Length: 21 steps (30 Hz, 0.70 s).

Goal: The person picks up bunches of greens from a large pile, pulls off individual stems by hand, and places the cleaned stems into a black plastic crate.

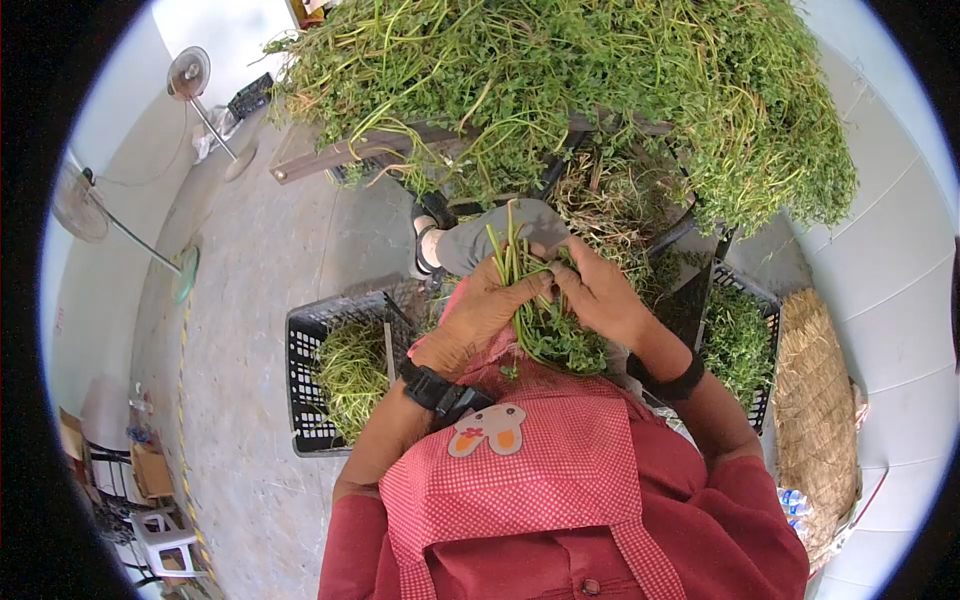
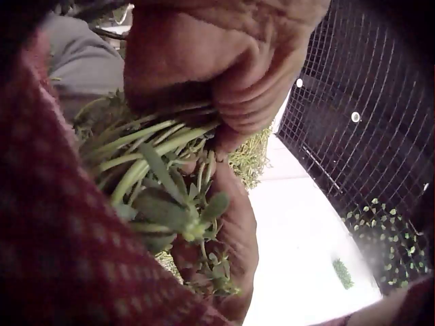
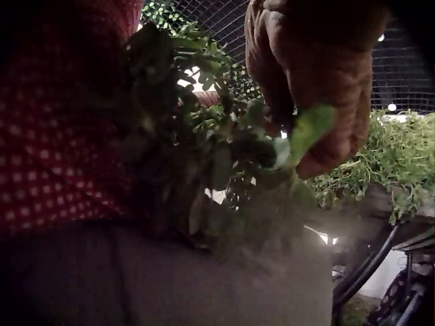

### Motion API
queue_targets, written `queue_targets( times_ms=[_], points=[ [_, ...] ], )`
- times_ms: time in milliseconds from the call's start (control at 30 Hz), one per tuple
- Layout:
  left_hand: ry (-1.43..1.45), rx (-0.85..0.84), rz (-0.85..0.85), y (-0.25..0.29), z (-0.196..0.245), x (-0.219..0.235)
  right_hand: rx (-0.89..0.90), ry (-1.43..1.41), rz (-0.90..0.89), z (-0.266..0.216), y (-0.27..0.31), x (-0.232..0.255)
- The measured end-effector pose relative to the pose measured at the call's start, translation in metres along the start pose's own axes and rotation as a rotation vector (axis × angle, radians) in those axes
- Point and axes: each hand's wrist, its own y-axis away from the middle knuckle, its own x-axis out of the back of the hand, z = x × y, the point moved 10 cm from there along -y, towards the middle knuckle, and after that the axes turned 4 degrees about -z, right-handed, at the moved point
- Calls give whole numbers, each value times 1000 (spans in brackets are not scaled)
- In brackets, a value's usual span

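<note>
A bunch of leafy greens [image 1: 563,342] lies across the person's lap, its pale stems [image 1: 512,262] pointing up and away and its leaves toward the apron. The left hand [image 1: 488,308] grips the stems, fingers curled round them; in the left wrist view the stems come out from under this hand [image 2: 204,61]. Close beside it, the right hand [image 1: 608,298] pinches at the bunch with thumb and fingertips. In the right wrist view, the right hand [image 3: 323,88] hangs over blurred leaves [image 3: 217,149], its fingertips partly hidden.
A large heap of greens [image 1: 600,70] covers a wood-edged table ahead. Black crates with greens stand at left [image 1: 305,380] and right [image 1: 768,350]. Dry stalks [image 1: 610,205] lie below the table. A straw roll [image 1: 815,420] is by the right wall; fans [image 1: 188,75] stand left.
</note>
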Motion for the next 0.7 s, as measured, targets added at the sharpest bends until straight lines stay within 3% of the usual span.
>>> queue_targets(
  times_ms=[133, 233, 300, 433, 500, 633, 700],
  points=[
    [-102, -31, -22, -2, 2, -1, -22, -68, 13, 1, 4, -2],
    [-179, -23, -61, -3, -2, -3, -118, -290, -45, 7, 7, -9],
    [-121, -68, -58, -2, 1, -5, 62, -95, 54, -3, 5, -5],
    [-211, -38, -38, -1, -5, 1, 59, -100, 36, -5, 3, -3],
    [-324, 88, -121, -3, -17, -1, 261, 171, 117, -14, 6, 3],
    [-357, 137, -143, -4, -13, -17, 347, 320, 203, -9, 10, 19],
    [27, 69, -173, 0, -10, -26, 334, 386, 233, 6, 9, 45]
  ],
)
